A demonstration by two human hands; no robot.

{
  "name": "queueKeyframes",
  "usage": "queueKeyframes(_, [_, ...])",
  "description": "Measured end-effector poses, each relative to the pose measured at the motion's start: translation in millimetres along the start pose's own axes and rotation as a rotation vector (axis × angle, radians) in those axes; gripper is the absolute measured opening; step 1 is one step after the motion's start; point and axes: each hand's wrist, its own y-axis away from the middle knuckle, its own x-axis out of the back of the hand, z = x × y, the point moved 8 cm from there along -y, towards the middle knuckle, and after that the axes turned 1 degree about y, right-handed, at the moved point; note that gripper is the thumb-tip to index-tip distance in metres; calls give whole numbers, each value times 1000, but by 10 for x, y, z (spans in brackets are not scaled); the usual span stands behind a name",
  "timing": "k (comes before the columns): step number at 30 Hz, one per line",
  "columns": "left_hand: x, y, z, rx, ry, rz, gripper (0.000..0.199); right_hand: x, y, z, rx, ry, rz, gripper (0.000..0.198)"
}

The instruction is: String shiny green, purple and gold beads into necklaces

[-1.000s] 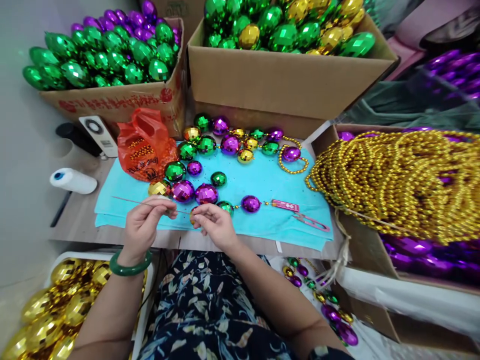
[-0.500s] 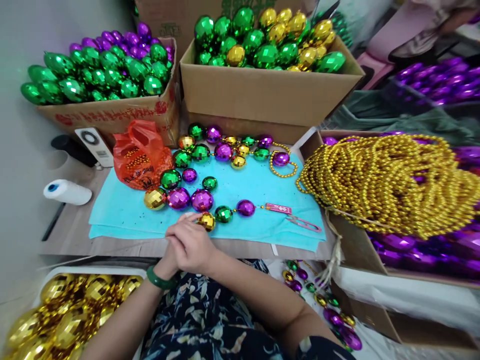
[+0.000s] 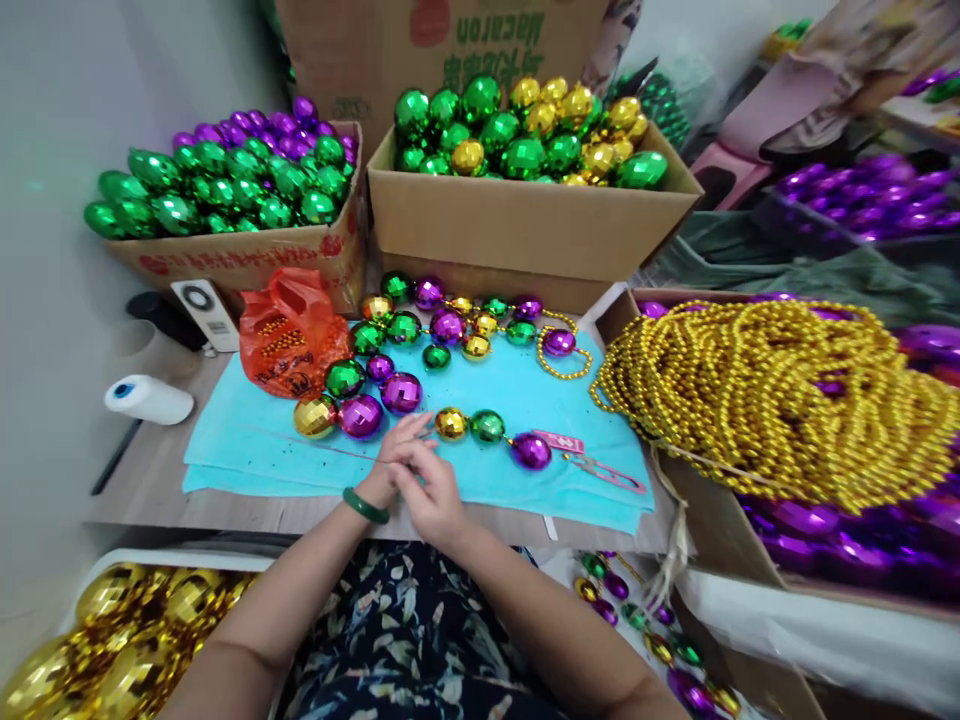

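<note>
My left hand, with a green bangle at the wrist, is closed at the near end of a bead string, just left of its gold faceted bead. A green bead and a purple bead follow along that string. Crossing against it, my right hand pinches a thin reddish thread that trails left over the towel. The exact grip of both hands is partly hidden where the fingers overlap. Beyond them lie a large purple bead and a large gold bead.
A turquoise towel covers the tabletop. Boxes of beads stand behind, including a wide carton. At right are gold bead chains; at left, a red bag and a white thread spool. Pink thread snips lie right.
Both hands have shifted right, and the thread now stretches out leftward. The gold, green and purple beads on the string moved right. A loose green bead now lies farther back.
</note>
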Motion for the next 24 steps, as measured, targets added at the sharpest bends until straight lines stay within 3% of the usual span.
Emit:
queueKeyframes(3, [189,78,197,-76,-317,-76,28,266,53,295,-164,-237,51,13])
queueKeyframes(5, [466,55,367,-125,-527,-42,23,434,92,463,-256,-355,85,17])
queueKeyframes(8, [1159,-141,626,-149,-728,224,25,647,132,602,-312,-407,145,19])
queueKeyframes(10, [1637,-345,679,-63,-912,400,28,720,150,633,-328,-414,166,20])
queueKeyframes(13, [2083,-701,574,69,-1089,432,31,736,176,635,-348,-428,171,21])
queueKeyframes(17, [2294,-1037,377,136,-1138,369,32,720,219,646,-368,-431,193,22])
queueKeyframes(24, [2296,-1269,225,194,-1068,318,32,693,247,684,-382,-393,179,23])
